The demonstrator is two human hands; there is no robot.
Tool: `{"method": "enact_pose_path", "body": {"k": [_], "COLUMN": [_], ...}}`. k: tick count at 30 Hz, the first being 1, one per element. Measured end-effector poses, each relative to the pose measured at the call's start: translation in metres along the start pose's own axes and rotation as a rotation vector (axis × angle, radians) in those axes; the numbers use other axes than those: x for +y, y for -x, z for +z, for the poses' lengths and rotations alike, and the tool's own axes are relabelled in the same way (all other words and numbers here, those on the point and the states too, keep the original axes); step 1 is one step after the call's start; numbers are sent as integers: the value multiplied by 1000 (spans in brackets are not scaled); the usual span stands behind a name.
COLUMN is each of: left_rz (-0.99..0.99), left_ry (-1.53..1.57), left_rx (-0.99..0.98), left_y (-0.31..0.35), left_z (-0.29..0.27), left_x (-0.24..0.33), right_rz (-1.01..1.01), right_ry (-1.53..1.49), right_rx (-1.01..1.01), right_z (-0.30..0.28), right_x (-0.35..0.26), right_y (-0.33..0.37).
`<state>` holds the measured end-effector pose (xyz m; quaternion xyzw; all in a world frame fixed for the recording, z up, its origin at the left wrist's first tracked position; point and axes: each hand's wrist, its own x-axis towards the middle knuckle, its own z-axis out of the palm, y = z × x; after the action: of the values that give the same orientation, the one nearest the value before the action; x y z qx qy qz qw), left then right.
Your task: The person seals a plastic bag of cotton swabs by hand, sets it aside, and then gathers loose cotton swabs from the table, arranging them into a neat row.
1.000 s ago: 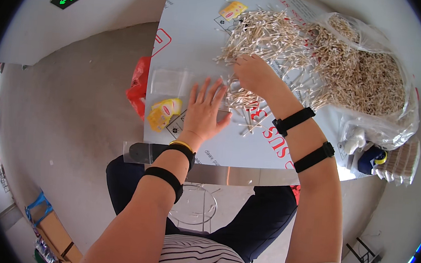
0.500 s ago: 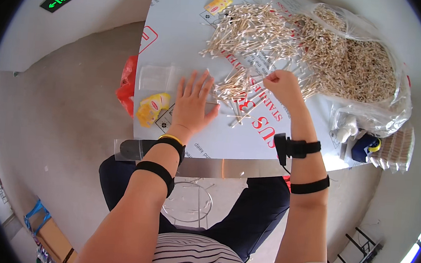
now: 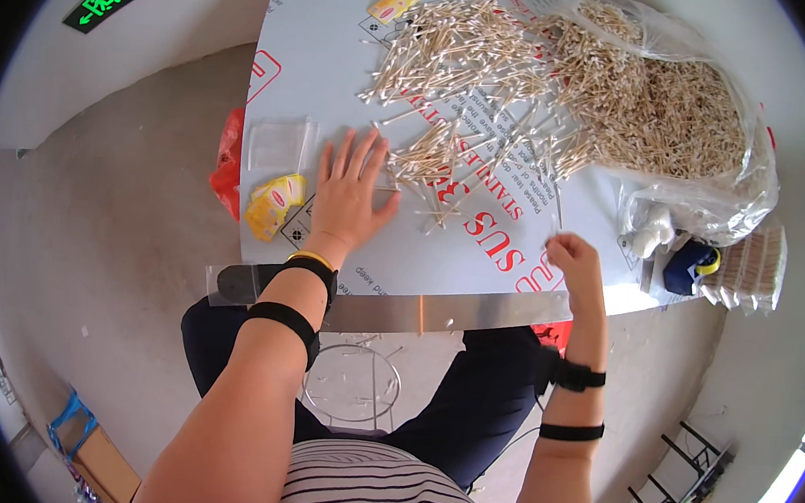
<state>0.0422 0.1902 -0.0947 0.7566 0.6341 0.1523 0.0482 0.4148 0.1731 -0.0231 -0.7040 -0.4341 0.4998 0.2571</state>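
My left hand [image 3: 350,200] lies flat on the table with fingers spread, beside a small bunch of cotton swabs [image 3: 426,154]. A swab stick shows by its thumb. Near the table's front edge, my right hand [image 3: 576,262] is closed with fingers pinched together. One swab [image 3: 559,207] reaches toward its fingertips; whether they grip it I cannot tell. Farther back spreads a loose heap of swabs [image 3: 470,49]. To its right, a large clear plastic bag [image 3: 752,189] lies open, full of swabs [image 3: 692,118].
Left of my left hand are clear plastic sleeves [image 3: 276,147] and yellow printed cards [image 3: 275,206]. Another yellow card [image 3: 393,5] lies at the back. A dark blue object with a yellow ring [image 3: 691,268] and packed swab bundles [image 3: 749,267] sit at the right edge. A red bag [image 3: 228,164] hangs at the left edge.
My right hand has drawn back from beside the small bunch toward the front right edge, fingers still closed. My left hand stays flat in place. The whole view has shifted slightly.
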Motion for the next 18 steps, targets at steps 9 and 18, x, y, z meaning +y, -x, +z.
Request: {"method": "enact_pose_path", "body": {"k": [9,18], "left_rz": [62,101], "left_ry": [-2,47], "left_rx": [71,113], "left_y": [-1,-7], "left_z": [8,22], "left_x": [-10,5], "right_rz": [416,344], "right_ry": [-222,12], "right_rx": [415,664], "right_z": [-108,-148], "right_x": [145,236], "right_y": [106,112]}}
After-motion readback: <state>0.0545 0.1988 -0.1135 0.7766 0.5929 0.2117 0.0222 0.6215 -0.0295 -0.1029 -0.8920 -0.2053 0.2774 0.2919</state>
